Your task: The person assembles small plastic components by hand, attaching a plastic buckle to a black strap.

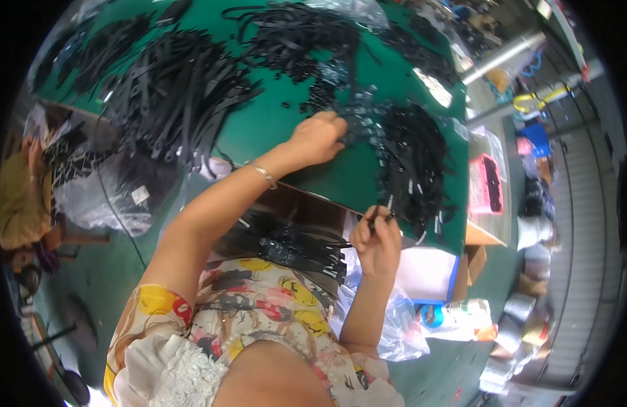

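Observation:
My left hand point(318, 139) reaches over the green table with its fingers curled down, next to a heap of small black plastic pieces point(321, 96). Whatever it pinches, if anything, is hidden under the fingers. Closer to my body, at the table's front edge, my right hand point(378, 237) is closed on a black strap point(381, 218), gripped between thumb and fingers. Beyond the right hand lies a thick bundle of black straps point(415, 163) with small white marks. Across my lap rests another bundle of black straps point(286, 245) with clear, shiny parts around its middle.
Large piles of black straps cover the table's left point(174, 88) and far middle point(293, 34). A pink tray point(486, 183) stands beyond the right edge. Below are a blue-rimmed white box point(427, 275) and plastic bags point(395, 325). Another person point(22, 203) sits at the left.

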A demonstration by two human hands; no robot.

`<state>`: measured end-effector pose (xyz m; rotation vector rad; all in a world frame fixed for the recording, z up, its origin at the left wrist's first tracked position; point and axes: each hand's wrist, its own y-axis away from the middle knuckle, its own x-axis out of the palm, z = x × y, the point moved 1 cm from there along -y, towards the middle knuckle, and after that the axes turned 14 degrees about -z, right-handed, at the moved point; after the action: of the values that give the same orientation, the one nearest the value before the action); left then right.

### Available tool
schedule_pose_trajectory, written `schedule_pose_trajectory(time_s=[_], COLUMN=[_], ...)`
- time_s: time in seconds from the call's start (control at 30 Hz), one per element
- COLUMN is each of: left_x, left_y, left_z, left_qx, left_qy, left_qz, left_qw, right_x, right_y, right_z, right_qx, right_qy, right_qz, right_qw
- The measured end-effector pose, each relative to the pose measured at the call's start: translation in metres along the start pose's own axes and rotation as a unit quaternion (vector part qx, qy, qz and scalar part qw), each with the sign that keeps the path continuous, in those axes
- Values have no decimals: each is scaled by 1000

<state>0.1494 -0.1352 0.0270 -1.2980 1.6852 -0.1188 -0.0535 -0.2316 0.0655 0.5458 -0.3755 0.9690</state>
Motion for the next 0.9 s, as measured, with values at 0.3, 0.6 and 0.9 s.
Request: schedule_pose_trajectory(time_s=[0.3,0.6,0.9], left_x=[-41,-66,-73], left_y=[40,115,129], left_z=[-16,-60,-62], left_qx=[-292,-404,-442], left_qy=[437,627,687], left_qz=[103,125,121], left_qw=[845,654,563], right_x=[0,20,21], right_y=[2,9,11], right_z=[-10,-36,-45], right_qx=[-84,27,55], right_qy=[90,75,122], right_qz=[-40,14,45], right_qw=[992,997,990])
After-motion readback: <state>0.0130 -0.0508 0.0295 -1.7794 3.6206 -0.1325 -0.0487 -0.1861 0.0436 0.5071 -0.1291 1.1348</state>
